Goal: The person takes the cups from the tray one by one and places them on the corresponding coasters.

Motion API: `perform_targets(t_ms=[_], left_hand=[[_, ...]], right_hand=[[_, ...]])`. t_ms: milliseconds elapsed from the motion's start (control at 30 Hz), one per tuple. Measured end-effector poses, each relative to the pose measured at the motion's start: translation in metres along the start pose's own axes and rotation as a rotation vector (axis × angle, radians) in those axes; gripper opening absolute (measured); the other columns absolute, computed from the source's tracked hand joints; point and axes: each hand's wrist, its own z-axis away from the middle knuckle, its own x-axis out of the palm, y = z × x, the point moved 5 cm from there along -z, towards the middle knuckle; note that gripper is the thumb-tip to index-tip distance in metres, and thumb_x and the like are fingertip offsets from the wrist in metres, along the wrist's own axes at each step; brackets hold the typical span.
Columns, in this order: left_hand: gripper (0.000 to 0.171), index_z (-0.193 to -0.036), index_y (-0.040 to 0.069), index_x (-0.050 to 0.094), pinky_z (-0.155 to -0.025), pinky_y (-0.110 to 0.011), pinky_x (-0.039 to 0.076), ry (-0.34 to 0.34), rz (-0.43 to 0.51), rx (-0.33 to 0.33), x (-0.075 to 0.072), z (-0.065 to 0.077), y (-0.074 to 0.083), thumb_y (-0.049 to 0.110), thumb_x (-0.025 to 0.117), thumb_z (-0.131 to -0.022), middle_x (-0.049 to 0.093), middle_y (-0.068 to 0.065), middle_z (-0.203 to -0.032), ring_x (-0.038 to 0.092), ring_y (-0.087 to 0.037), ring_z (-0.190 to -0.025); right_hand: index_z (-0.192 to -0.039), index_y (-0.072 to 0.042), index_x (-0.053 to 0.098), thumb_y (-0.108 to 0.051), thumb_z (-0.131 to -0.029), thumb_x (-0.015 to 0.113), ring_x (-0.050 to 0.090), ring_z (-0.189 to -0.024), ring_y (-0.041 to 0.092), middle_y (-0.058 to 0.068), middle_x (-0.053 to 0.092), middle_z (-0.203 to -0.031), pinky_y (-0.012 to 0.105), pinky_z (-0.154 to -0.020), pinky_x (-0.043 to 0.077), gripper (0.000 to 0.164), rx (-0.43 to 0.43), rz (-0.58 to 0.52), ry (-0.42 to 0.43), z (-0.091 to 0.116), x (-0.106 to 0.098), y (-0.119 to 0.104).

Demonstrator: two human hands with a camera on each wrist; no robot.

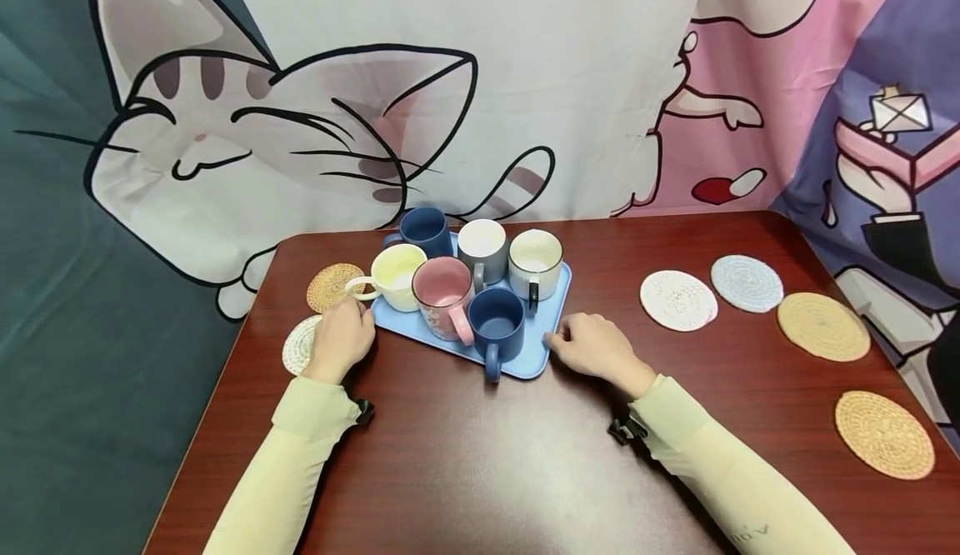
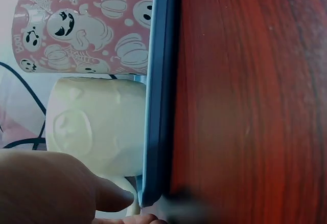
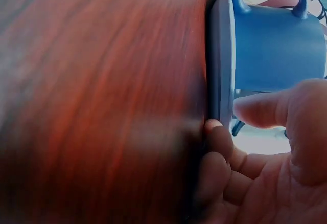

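Note:
A light blue tray lies on the table, loaded with several mugs. Near its front edge stand a pink mug with ghost and pumpkin prints and a dark blue mug. A pale yellow cup sits at the left, its handle jutting past the rim. Behind are another blue mug, a grey-white mug and a ribbed white mug with a black handle. My left hand grips the tray's left corner, beside the yellow cup's handle. My right hand pinches the right edge, thumb above, fingertips beneath.
Two round woven coasters lie at the left, one tan, one white partly behind my left hand. At the right are a white coaster, a pale blue coaster and two tan coasters. A cartoon-print curtain hangs behind the table.

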Motion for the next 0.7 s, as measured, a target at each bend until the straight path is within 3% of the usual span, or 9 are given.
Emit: perform_targets(t_ms=[300,567,700], left_hand=[[0.026,-0.069,0.008,0.057,-0.071,-0.061,0.052,0.022,-0.024,0.029,0.0056,-0.0055,-0.0001,0.014,0.054,-0.094,0.066,-0.019,-0.072,0.068,-0.050,-0.081],[0.028,-0.060,0.014,0.046,-0.058,-0.048,0.044,0.045,-0.039,0.032,0.0032,-0.0071,0.0030,0.011,0.056,-0.086,0.049,-0.007,-0.058,0.056,-0.034,-0.061],[0.023,-0.062,0.015,0.049,-0.058,-0.044,0.043,0.058,-0.019,0.025,0.0034,-0.0031,0.0047,0.012,0.057,-0.083,0.051,-0.005,-0.060,0.055,-0.032,-0.061]], right_hand=[[-0.063,-0.017,0.053,-0.037,-0.094,0.066,0.051,-0.058,0.020,-0.002,0.048,-0.059,0.034,-0.050,0.036,0.039,0.013,0.038,-0.036,-0.0013,0.0036,-0.0077],[-0.062,-0.017,0.051,-0.034,-0.092,0.063,0.052,-0.059,0.021,0.000,0.048,-0.060,0.037,-0.048,0.037,0.037,0.041,0.069,-0.036,-0.0014,0.0026,-0.0097],[-0.062,-0.017,0.050,-0.032,-0.092,0.062,0.054,-0.059,0.023,0.002,0.050,-0.060,0.038,-0.048,0.037,0.036,0.052,0.084,-0.029,0.0000,0.0013,-0.0070]])
